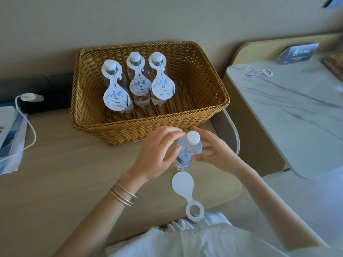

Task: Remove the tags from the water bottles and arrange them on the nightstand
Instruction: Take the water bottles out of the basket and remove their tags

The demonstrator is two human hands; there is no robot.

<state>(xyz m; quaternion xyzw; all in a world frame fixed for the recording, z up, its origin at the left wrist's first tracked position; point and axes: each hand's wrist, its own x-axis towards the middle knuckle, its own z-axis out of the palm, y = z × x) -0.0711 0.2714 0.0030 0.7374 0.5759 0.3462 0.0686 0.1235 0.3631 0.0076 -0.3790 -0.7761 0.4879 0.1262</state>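
Observation:
A clear water bottle (188, 152) with a white cap stands on the wooden desk (74, 173) in front of me. My left hand (156, 154) touches its left side, fingers curled toward the cap. My right hand (213, 151) grips its right side. No tag hangs on this bottle. A white paper tag (185, 190) lies face down on the desk just below it. Three more bottles (116, 86) (138, 78) (159, 78) stand in the wicker basket (209, 101), each with a printed tag around its neck. The marble nightstand (289, 112) is to the right.
A dark device with a white cable (27, 112) and brochures (9, 138) lie at the desk's left. On the nightstand sit a blue sign card (297, 52) and a small white torn tag (258, 71). White bedding is at lower right.

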